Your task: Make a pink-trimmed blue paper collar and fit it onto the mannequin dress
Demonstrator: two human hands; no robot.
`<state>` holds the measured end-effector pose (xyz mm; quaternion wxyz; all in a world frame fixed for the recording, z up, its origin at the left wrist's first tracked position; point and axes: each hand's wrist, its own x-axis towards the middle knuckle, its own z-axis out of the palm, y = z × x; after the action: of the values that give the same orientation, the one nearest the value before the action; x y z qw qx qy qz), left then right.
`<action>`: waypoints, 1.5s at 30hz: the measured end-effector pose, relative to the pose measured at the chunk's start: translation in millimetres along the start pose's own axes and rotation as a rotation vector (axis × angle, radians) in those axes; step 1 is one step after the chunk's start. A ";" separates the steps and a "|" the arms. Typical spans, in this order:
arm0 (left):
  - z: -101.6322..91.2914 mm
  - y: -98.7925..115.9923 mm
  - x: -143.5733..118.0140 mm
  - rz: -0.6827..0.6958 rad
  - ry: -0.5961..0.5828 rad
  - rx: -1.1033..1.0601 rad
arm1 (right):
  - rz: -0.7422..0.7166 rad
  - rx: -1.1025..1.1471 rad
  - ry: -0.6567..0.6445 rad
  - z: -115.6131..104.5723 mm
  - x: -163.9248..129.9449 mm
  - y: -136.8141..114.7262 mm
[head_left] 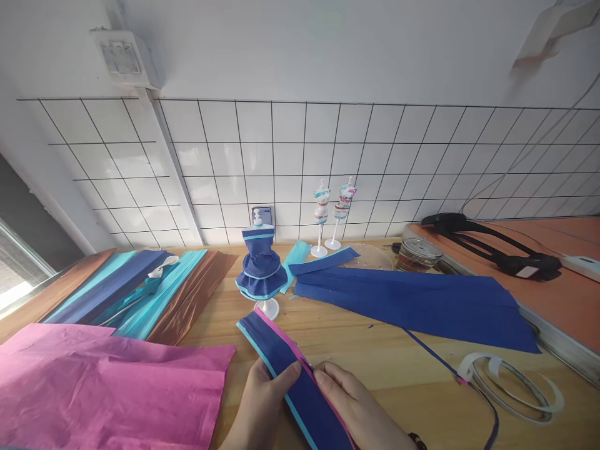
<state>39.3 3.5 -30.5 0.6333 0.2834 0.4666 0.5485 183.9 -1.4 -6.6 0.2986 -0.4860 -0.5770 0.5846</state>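
Both hands (pixel 300 400) pinching blue strip (pixel 290 369) btwn them, L (pixel 262 394) & R (pixel 347 400) closed on it

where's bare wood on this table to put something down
Bare wood lies between the pink sheet and the small dress form, and ahead of the right hand, bordered by the dark blue sheet and tape ring. The left side is crowded with folded paper strips.

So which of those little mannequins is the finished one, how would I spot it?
Start at the white tiled wall and drop to the wooden table. Left of the two small white mannequins stands a mannequin in a dress. It alone wears a full dark blue ruffled paper dress with turquoise edging, nearest the hands.
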 end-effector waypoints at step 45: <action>0.8 0.1 -0.1 -0.005 0.059 -0.064 | -0.007 -0.016 -0.015 -0.4 -0.6 -5.5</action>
<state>40.0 3.6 -30.1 0.6292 0.2456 0.4682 0.5697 183.3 -0.9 -1.1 0.2923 -0.4819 -0.5857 0.5825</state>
